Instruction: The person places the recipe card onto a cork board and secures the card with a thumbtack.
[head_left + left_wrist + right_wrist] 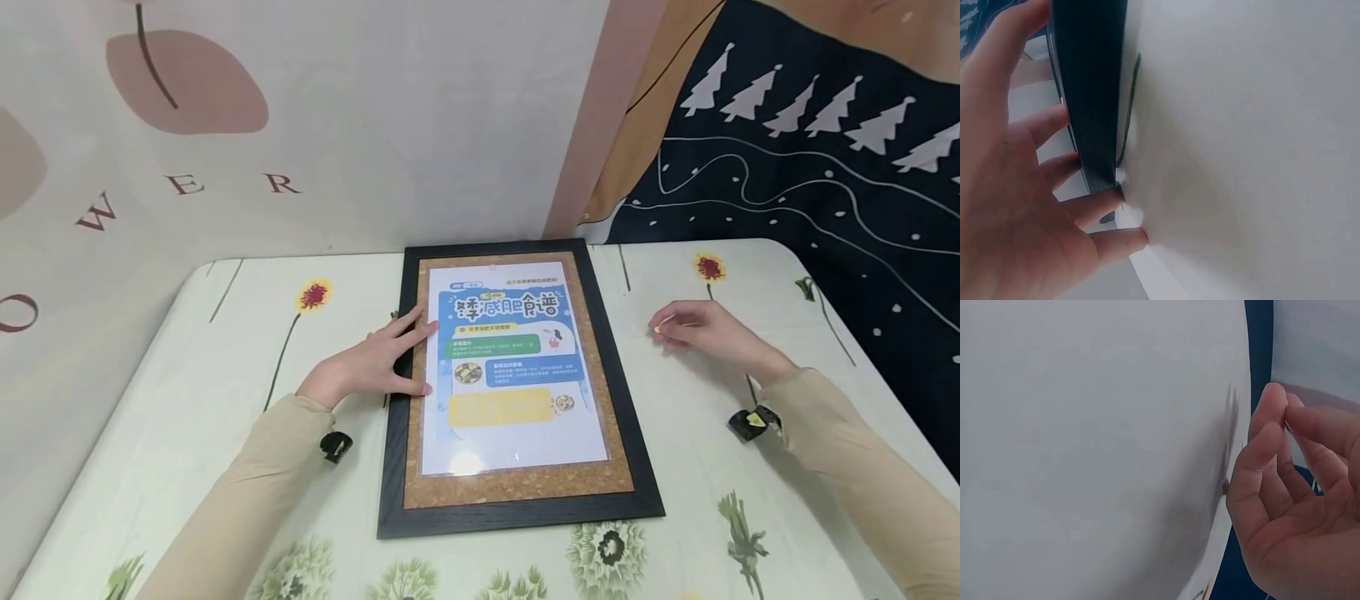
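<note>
A cork board (517, 493) in a black frame (517, 521) lies on the table. On it is a printed sheet (517, 442) with a glossy surface, blue and yellow panels and Chinese lettering; a small pink spot, perhaps a pin head, shows at its top middle. My left hand (375, 360) rests with spread fingers across the frame's left side, the thumb and some fingertips reaching the sheet's left edge. To the right of the board, my right hand (701, 333) pinches a small pale-yellow thing (657, 330) between thumb and fingertips. Fingers mostly hide it in the right wrist view.
A pale cloth with flower prints covers the table (210, 367). Behind it hang a light fabric (420, 150) with lettering and a dark cloth (795, 179) with white trees. Black camera mounts (336, 447) sit at both wrists.
</note>
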Demonstrator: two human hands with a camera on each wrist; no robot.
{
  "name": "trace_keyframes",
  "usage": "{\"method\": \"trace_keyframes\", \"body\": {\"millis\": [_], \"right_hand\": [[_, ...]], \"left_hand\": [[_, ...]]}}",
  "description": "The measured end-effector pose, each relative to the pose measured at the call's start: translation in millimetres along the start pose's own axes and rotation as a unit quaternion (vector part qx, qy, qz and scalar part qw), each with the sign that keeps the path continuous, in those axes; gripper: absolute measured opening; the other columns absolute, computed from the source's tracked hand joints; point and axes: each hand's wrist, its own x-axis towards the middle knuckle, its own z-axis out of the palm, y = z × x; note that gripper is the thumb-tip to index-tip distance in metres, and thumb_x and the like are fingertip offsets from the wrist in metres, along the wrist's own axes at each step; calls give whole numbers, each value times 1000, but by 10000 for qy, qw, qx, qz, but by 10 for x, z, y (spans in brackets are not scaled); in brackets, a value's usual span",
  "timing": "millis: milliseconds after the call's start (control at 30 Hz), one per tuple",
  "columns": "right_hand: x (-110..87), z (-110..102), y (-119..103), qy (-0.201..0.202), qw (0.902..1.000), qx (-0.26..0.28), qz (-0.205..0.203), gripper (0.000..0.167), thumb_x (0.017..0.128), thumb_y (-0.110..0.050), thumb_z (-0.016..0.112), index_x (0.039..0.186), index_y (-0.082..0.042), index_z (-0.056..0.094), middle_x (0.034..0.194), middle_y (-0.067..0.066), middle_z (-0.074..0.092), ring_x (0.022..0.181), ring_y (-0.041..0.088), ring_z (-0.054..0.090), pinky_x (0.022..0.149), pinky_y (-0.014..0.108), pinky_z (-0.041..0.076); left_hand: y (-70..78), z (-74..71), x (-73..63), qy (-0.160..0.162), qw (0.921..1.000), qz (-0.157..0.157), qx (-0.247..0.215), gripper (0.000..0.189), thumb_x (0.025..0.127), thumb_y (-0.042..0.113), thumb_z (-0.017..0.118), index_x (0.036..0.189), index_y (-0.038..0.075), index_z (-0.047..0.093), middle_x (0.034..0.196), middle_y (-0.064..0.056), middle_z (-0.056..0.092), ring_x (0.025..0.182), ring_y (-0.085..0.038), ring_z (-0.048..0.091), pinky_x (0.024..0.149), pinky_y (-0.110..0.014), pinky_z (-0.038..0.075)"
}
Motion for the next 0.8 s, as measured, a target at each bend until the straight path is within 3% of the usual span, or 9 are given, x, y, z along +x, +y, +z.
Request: {"method": "trace_keyframes", "body": {"millis": [300,600,800], "right_hand": [[47,108,-72,-30,9998,-129,-114,24,97,-8,59,116,6,64,103,17,66,78,17,61,68,25,51],[73,184,-129,-70,10000,55,-42,27,98,-6,56,122,6,61,111,21,64,81,18,61,69,26,52],[75,253,-163,-70,9996,237,-167,27,98,-8,57,122,3,60,103,18,65,80,18,60,69,26,51]], "left_hand": [[-19,8,19,-15,10000,39,7,93,83,42,75,153,5,25,159,-21,2,141,-46,12,103,-71,15],[-32,-2,20,-71,10000,50,-24,94,83,42,75,153,5,24,159,-21,0,141,-48,12,102,-72,14],[-24,-3,19,-145,9999,28,-53,94,85,42,73,154,4,21,159,-21,-4,141,-48,9,99,-76,12]]}}
